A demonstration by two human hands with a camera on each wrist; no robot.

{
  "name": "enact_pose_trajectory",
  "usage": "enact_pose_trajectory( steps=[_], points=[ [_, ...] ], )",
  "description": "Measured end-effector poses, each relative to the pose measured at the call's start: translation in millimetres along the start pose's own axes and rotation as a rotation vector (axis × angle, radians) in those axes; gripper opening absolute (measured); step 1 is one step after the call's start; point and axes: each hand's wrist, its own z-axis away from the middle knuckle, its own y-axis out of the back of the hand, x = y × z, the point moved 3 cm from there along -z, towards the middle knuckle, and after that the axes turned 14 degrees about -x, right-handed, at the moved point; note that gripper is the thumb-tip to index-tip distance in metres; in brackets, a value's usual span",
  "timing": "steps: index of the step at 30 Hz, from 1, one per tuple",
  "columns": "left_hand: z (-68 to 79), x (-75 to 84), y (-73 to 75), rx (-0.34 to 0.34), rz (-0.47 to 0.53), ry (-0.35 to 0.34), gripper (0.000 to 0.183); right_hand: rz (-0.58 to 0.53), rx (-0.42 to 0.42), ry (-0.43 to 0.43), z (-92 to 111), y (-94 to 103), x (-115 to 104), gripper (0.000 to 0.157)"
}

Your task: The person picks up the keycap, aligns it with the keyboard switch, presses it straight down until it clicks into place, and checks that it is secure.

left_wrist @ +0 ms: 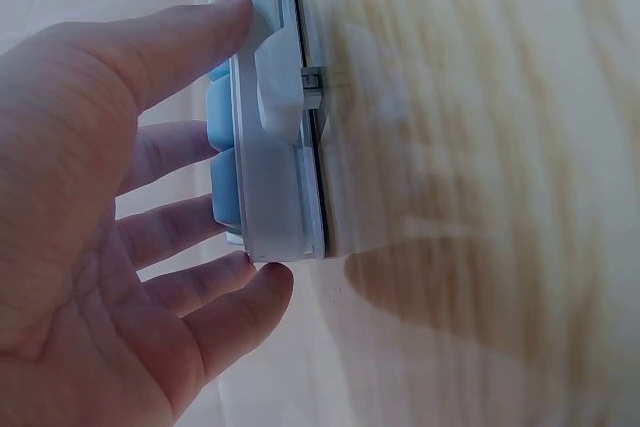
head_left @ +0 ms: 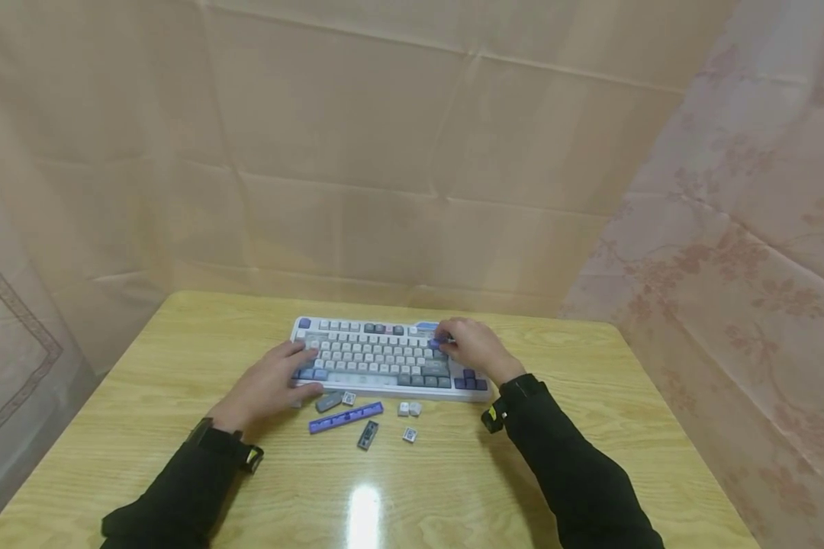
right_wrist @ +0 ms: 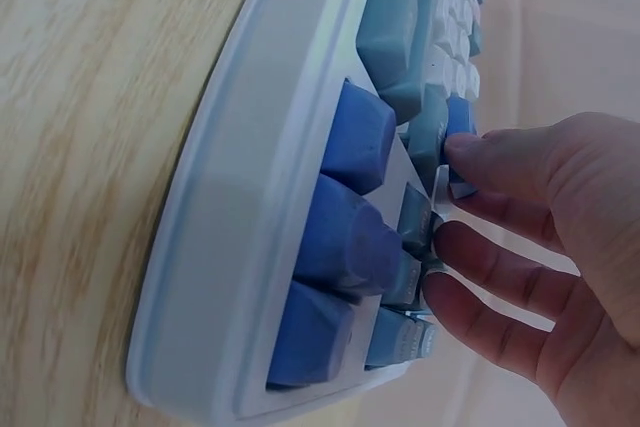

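A white mechanical keyboard [head_left: 378, 388] with white, grey and blue keycaps lies near the table's back edge. At its left end my left hand [head_left: 269, 383] rests with fingers spread, the thumb along the front edge and other fingertips over the leftmost keys. My right hand [head_left: 477, 348] reaches over the upper right part of the keys. In the right wrist view, its thumb and index finger pinch a blue keycap [right_wrist: 461, 117] beside the grey keys. The other fingers lie close to the small teal-looking keys. A pale gap shows in the bottom row where the space bar sits.
Loose keycaps lie in front of the keyboard: a long purple space bar [head_left: 346, 418], a grey keycap [head_left: 329, 402], an upturned dark keycap [head_left: 368, 435] and several small white ones, including a white keycap [head_left: 410, 435]. The wooden table [head_left: 302, 488] meets a hanging cloth [head_left: 384, 229] behind.
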Motion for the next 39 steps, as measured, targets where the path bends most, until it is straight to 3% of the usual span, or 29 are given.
enact_pose_trajectory(
  steps=[14, 24, 32, 39],
  points=[
    [-0.1, -0.7, 0.4, 0.003, 0.003, 0.001, 0.070, 0.004, 0.050, 0.007, 0.7, -2.7, -1.5, 0.016],
    [-1.3, -1.8, -1.7, 0.005, 0.006, -0.002, 0.071, 0.046, 0.086, 0.065, 5.2, -5.3, -4.0, 0.017],
    [-1.1, -0.6, -1.1, 0.025, 0.005, -0.032, 0.068, 0.066, 0.080, 0.000, 4.9, -7.3, -1.9, 0.018],
    [-1.2, -0.8, -0.8, 0.013, 0.003, -0.008, 0.069, 0.080, 0.106, -0.029, 3.4, -8.4, -1.9, 0.017]
  ],
)
